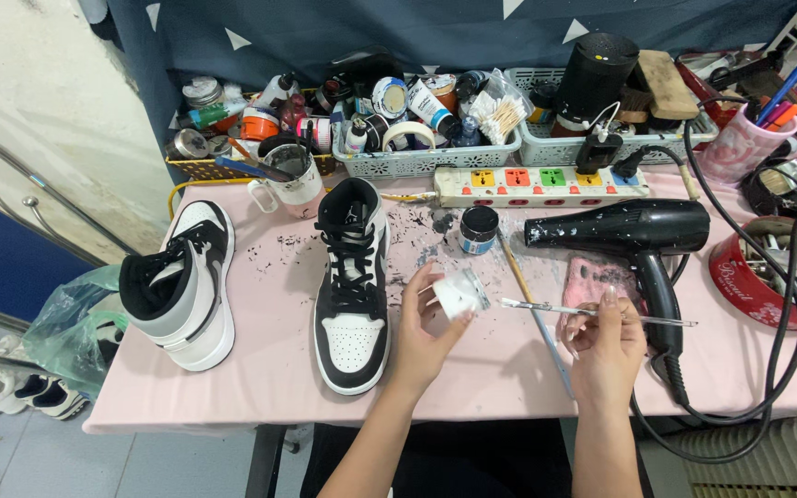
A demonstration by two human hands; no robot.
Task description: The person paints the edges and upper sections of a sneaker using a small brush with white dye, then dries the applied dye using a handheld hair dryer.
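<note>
Step in hand: paint loading, as judged from the grip on jar and brush; no shoe is being touched.
Left hand [423, 327]: closed around a small white paint jar [461, 293], which is held tilted above the counter [260, 378], its mouth turned toward the right hand.
Right hand [604, 339]: pinched on a thin brush [592, 314], held level, with the whitened tip pointed at the jar and just short of it.
Near shoe [352, 281]: a black-and-white high-top is laid flat just to the left of the left hand, toe toward the person.
Far shoe [182, 286]: its pair is stood well to the left, tilted on its side.
Dark jar [479, 229]: stood beyond the hands, among black specks on the counter.
Spare brush [535, 314]: laid between the hands, on the counter.
Hair dryer [634, 240]: laid beyond the right hand, cord trailing to the right.
Next move, judged: the tip must be guided into the narrow jar mouth; the jar must be held steady and its tilt limited so that nothing is spilled.
</note>
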